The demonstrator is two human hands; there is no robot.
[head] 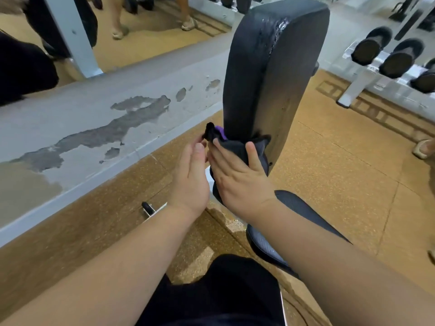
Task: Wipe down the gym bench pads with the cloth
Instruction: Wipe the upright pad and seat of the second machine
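Observation:
The black back pad [266, 74] of the gym bench stands upright in the middle of the view, worn at its top edge. Below it, the black seat pad [266, 245] shows partly under my right forearm. A dark cloth with a purple patch [235, 145] is pressed against the lower end of the back pad. My right hand [237, 175] lies flat on the cloth, thumb over its right side. My left hand [193, 175] is just left of it, fingers together and upright, touching the cloth's bunched left end.
A low grey ledge with peeling paint [106, 128] runs along the left, with a mirror above it. A dumbbell rack [388, 55] stands at the right rear. Someone's foot [423, 149] is at the right edge. Cork-coloured floor surrounds the bench.

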